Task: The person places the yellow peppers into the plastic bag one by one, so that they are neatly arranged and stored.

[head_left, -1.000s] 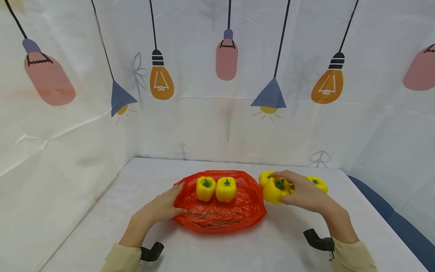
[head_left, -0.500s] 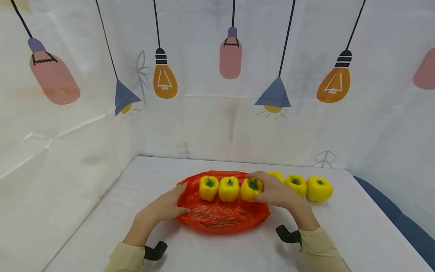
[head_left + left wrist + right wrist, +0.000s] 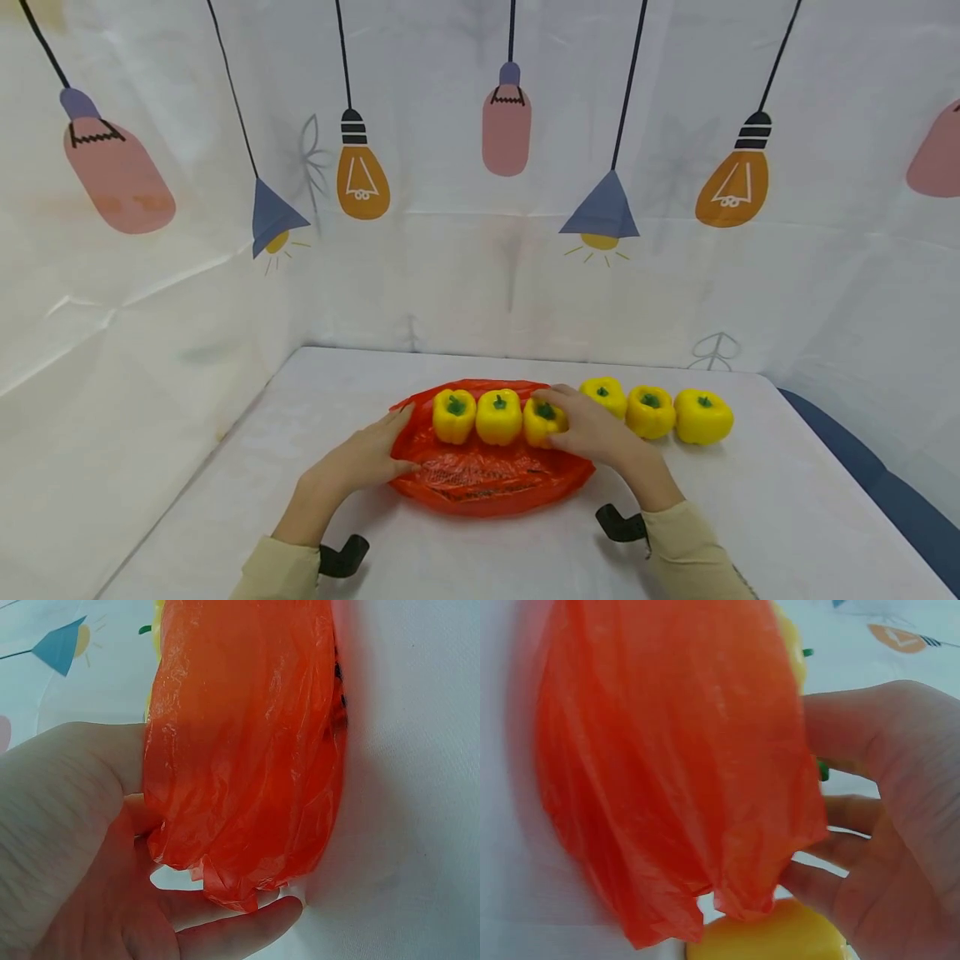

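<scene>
A red plastic bag [image 3: 480, 479] covers something low on the white table, with three yellow peppers in a row on it: a left one [image 3: 453, 416], a middle one [image 3: 498, 417] and a right one [image 3: 542, 422]. My right hand [image 3: 592, 427] holds the right pepper, fingers curled behind it and thumb in front. The left hand [image 3: 358, 454] rests against the bag's left end, thumb and fingers spread around it. In the left wrist view the bag [image 3: 247, 750] lies between thumb and fingers. The bag [image 3: 675, 765] hides most of the right pepper in the right wrist view.
Three more yellow peppers stand right of the bag: one partly behind my right hand [image 3: 603, 395], one beside it [image 3: 650, 412] and one farthest right [image 3: 703, 417]. A dark blue chair [image 3: 847, 450] is beyond the table's right edge. A lamp-patterned white sheet [image 3: 450, 283] hangs behind.
My right hand has carried a pepper leftward from the group at the right onto the bag, beside the other two. The left hand has stayed at the bag's left end.
</scene>
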`<control>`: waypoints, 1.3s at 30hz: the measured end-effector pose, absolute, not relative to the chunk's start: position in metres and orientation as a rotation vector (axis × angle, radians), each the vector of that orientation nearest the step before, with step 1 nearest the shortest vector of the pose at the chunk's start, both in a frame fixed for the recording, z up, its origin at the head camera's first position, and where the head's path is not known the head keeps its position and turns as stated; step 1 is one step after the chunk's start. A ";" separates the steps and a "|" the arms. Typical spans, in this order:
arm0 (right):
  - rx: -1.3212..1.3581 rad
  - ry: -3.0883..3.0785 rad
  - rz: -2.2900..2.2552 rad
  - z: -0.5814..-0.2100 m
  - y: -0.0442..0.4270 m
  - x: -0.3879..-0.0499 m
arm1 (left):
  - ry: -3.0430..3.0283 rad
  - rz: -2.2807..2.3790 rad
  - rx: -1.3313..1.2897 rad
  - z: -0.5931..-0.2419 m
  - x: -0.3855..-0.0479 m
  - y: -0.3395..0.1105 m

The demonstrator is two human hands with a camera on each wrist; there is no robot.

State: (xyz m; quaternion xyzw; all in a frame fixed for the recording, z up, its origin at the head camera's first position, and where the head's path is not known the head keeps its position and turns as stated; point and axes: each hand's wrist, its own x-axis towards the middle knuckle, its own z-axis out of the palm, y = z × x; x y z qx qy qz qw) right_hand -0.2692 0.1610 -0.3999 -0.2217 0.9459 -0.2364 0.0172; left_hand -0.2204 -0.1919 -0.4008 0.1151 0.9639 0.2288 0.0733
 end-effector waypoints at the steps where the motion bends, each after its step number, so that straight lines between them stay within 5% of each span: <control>1: -0.680 2.944 -0.724 -0.400 0.160 -0.269 | 2.894 0.687 0.344 -0.401 -0.220 -0.192; 24: -0.759 3.073 -0.749 -0.368 0.195 -0.265 | 2.888 0.684 0.337 -0.402 -0.221 -0.192; 39: -0.613 3.092 -0.576 -0.386 0.224 -0.282 | 2.882 0.677 0.332 -0.401 -0.223 -0.193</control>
